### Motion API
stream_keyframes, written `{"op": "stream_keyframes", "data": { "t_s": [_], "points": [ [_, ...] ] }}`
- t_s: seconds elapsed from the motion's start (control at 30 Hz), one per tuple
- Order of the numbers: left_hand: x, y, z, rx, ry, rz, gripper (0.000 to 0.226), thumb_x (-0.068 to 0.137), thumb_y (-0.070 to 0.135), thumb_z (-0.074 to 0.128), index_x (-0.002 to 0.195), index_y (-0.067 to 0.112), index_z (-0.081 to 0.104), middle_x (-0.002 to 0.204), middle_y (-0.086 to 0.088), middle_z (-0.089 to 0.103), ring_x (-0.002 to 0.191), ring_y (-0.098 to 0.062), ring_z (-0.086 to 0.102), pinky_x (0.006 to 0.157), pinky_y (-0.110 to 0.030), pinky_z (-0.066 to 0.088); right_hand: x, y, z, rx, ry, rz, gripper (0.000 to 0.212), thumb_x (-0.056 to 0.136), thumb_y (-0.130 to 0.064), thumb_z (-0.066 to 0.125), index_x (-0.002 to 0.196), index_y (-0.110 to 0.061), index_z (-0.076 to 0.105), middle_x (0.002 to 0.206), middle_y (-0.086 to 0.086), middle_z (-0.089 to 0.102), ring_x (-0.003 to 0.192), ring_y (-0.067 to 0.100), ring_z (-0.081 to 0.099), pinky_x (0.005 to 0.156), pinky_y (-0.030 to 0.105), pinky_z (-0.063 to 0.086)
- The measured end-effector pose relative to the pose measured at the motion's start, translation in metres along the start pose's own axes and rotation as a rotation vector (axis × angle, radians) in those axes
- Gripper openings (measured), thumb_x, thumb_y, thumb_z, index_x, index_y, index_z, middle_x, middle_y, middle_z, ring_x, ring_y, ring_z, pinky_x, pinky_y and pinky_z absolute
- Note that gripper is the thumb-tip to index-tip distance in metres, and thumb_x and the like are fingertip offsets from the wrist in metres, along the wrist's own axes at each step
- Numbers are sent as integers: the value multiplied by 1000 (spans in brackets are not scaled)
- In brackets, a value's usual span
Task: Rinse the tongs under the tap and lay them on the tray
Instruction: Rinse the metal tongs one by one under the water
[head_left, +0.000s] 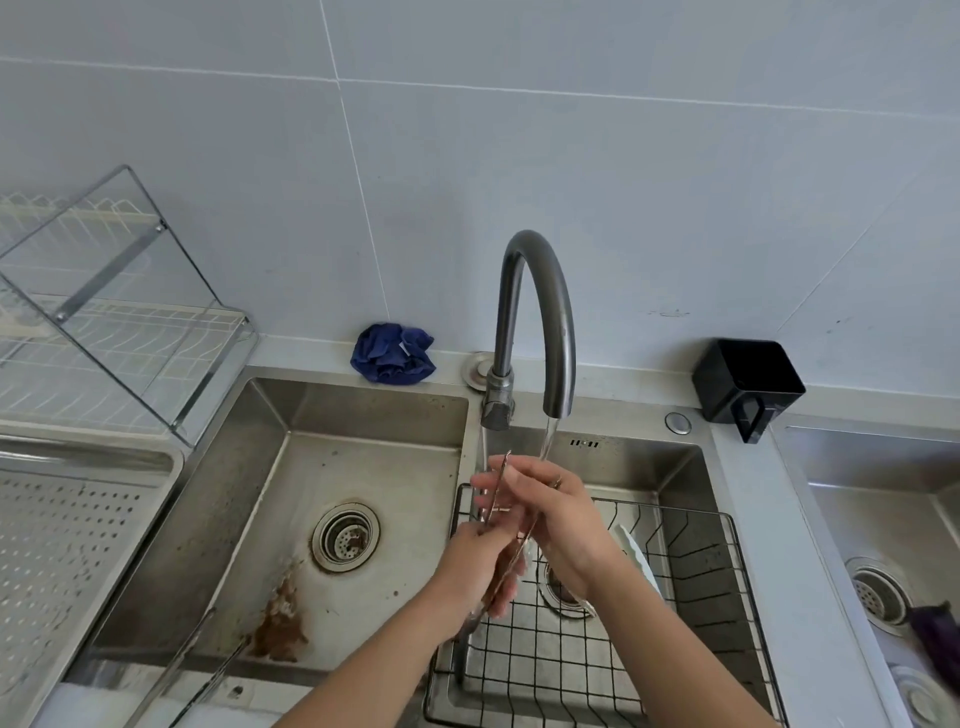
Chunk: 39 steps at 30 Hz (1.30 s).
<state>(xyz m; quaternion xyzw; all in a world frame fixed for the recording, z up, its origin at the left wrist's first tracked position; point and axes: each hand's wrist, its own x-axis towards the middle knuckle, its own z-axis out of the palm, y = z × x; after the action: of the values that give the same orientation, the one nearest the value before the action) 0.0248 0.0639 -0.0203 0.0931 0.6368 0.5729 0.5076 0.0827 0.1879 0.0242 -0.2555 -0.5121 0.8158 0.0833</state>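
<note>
Head view is looking down on a steel sink (311, 467) that is filling the lower half of the frame. A perforated tray (62, 545) is sitting at the left edge, well apart from the hands, with the whole left basin lying between them. A black wire basket (701, 571) is occupying the right basin, its left rim running just under the hands. A dark arched tap (540, 291) is rising at frame centre and pouring water just above them.

The left hand (483, 566) is curling its fingers round the lower part of the tongs (497, 488). The right hand (550, 519) is laying straight fingers (491, 486), pressed together, against their upper part. The tongs are standing nearly upright over the basin divider, tip beside the stream.

A blue cloth (392, 353) is lying crumpled on the worktop behind the sink.
</note>
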Motion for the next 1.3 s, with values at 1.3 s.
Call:
{"op": "stream_keyframes", "data": {
  "t_s": [1.3],
  "points": [
    [-9, -42, -19, 1010, 378, 465, 21, 96, 40, 51, 107, 28, 64, 109, 14, 61, 109, -8, 54, 91, -24, 46, 9, -12, -26, -365, 274, -34, 19, 92, -25, 72, 95, -9, 63, 75, 6, 65, 67, 21, 59, 71, 41, 54]
  ]
}}
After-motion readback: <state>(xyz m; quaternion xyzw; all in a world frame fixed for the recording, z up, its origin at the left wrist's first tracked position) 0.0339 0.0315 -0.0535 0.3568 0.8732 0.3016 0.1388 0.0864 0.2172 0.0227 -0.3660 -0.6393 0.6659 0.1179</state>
